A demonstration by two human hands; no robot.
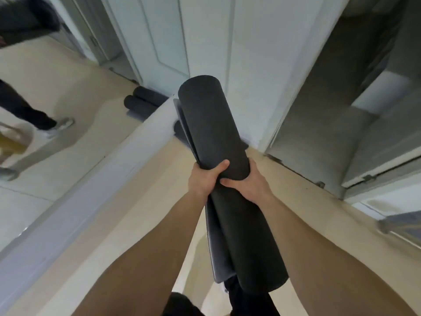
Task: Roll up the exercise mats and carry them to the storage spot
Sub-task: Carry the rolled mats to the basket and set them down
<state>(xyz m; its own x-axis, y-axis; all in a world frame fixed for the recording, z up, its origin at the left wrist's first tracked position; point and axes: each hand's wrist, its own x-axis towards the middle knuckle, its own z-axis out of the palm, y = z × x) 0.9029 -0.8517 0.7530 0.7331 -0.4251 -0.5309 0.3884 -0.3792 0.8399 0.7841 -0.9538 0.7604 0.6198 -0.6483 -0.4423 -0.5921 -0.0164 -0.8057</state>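
Two hands meet at the middle of one dark rolled mat (218, 133) in the head view, the only one there is. The left hand (202, 179) comes in from the side with its thumb laid over the top; the right hand (252, 181) cups the other side, and the fingers of both are curled tight round the roll. It is carried clear of the floor, pointing away from the body. A loose outer flap (211, 236) shows along its left side, so the double grip probably keeps it from unwinding. Ahead, other dark rolls (141, 103) lie at the foot of the white panelled wall (205, 42), likely the storage spot. Another person's legs (34, 110) show far left
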